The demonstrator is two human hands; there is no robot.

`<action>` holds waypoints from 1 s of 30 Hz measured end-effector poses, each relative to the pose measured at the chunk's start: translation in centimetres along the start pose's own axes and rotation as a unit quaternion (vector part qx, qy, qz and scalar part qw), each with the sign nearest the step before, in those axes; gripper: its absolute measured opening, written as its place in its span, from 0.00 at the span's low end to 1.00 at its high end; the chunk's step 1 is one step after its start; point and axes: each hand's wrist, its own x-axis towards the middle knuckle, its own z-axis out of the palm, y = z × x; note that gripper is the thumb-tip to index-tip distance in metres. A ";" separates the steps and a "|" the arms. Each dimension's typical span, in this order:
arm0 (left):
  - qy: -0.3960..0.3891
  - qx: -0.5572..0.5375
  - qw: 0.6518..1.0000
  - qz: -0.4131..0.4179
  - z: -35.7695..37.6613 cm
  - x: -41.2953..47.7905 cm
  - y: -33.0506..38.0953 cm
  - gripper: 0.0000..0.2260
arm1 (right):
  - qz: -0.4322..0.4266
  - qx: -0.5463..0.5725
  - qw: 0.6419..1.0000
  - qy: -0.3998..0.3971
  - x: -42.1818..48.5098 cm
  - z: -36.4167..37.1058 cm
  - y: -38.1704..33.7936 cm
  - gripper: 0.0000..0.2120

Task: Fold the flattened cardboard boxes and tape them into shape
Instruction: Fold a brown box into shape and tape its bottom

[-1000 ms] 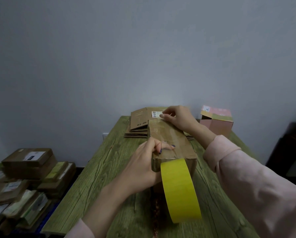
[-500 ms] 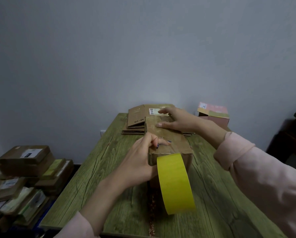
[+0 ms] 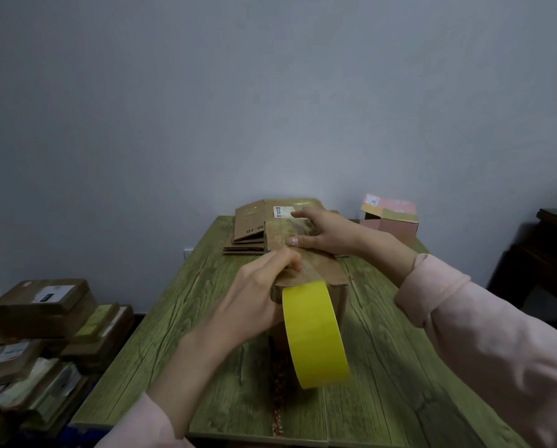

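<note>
"Where's the cardboard box (image 3: 306, 270) they're working on?"

"In the middle of the bench (image 3: 384, 350), lying lengthwise, its near end well back from the near edge. Green wood shows on both sides of it, wider on the right."

"And the hands?"

"The left hand (image 3: 257, 299) has its fingers curled onto the box's near top edge and grips it there. The right hand (image 3: 322, 234) lies on the far part of the top, fingers straight and pressing flat."

"The tape?"

"A yellow tape roll (image 3: 316, 334) stands on edge against the box's near end, just beside the left palm. I can't tell whether the palm holds it up."

"What's around the edges?"

"A stack of flattened boxes (image 3: 248, 227) sits at the far edge, right behind the box. A pink box (image 3: 390, 218) is at the far right corner. A pile of parcels (image 3: 41, 318) lies on the floor to the left, and a dark cabinet (image 3: 548, 253) stands apart on the right."
</note>
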 end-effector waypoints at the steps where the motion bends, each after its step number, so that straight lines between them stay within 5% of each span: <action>1: 0.003 0.025 1.000 0.007 0.1 0.0 0.1 0.12 | 0.005 0.006 1.000 -0.001 0.0 0.0 -0.1 0.34; 5: -0.006 0.160 0.987 -0.004 0.6 -0.2 0.7 0.17 | 0.011 0.014 1.000 -0.001 -0.2 0.1 -0.6 0.34; 10: 0.016 0.340 0.939 0.050 -0.7 -0.2 3.4 0.08 | 0.012 -0.003 1.000 -0.012 -0.1 -0.4 -0.9 0.34; 23: 0.036 0.166 0.983 0.075 0.8 -1.5 1.4 0.12 | 0.034 -0.030 0.999 -0.019 -0.2 -0.7 -1.1 0.35; 30: 0.042 0.139 0.987 0.062 0.9 -1.9 1.2 0.12 | -0.039 -0.018 0.998 -0.036 -3.0 0.1 -2.3 0.32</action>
